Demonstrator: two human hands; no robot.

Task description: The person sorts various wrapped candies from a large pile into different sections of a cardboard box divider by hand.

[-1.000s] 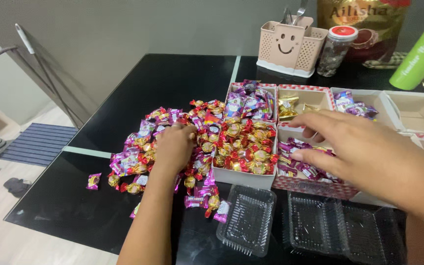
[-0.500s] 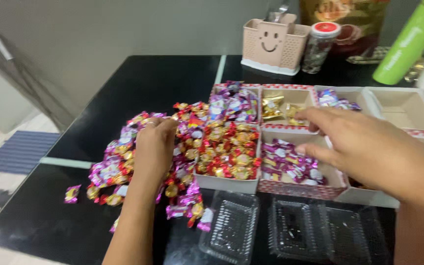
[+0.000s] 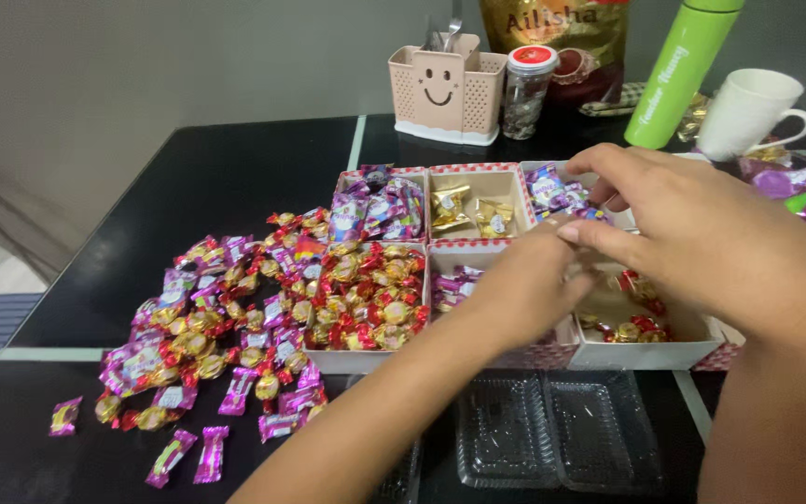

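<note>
My left hand (image 3: pixel 520 289) reaches across the boxes and rests, fingers curled down, over the white box of purple-wrapped candies (image 3: pixel 451 280). What is under its fingers is hidden. My right hand (image 3: pixel 692 233) hovers beside it with fingers spread, its fingertips touching my left hand's knuckles, above the box with a few red-gold candies (image 3: pixel 641 322). A big loose pile of purple and red-gold candies (image 3: pixel 216 317) lies on the black table (image 3: pixel 235 177) to the left. One box brims with red-gold candies (image 3: pixel 366 299).
Behind are boxes of purple candies (image 3: pixel 380 205), gold-wrapped candies (image 3: pixel 473 210) and more purple ones (image 3: pixel 552 191). Clear plastic trays (image 3: pixel 552 429) lie at the near edge. A pink cutlery holder (image 3: pixel 445 89), jar (image 3: pixel 524 93), green bottle (image 3: pixel 678 75) and white mug (image 3: pixel 748 112) stand at the back.
My left hand left the loose pile and crossed right to the box of purple candies. My right hand shifted right and now meets it. The view swung to the right.
</note>
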